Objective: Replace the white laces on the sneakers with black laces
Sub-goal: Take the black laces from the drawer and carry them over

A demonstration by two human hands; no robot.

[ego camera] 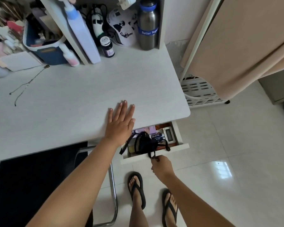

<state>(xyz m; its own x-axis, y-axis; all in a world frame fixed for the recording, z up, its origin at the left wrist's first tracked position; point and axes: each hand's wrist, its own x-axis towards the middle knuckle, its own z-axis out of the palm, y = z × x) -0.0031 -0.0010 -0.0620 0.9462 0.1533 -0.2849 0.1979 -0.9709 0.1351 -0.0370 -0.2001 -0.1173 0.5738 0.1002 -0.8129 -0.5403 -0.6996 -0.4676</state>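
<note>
A tangle of black laces (144, 143) hangs over the open white drawer (154, 158) under the desk's right end. My right hand (161, 167) pinches one end of the laces just in front of the drawer's front panel. My left hand (121, 123) rests flat on the white desk (88, 95) near its front edge, fingers straight. No sneakers or white laces are in view.
The drawer holds small boxes and a grey device (168, 134). A steel bottle (148, 25), a dark jar (107, 47) and a blue bin (44, 46) stand at the desk's back. A black chair (39, 185) is at lower left, a white basket (200, 92) at right.
</note>
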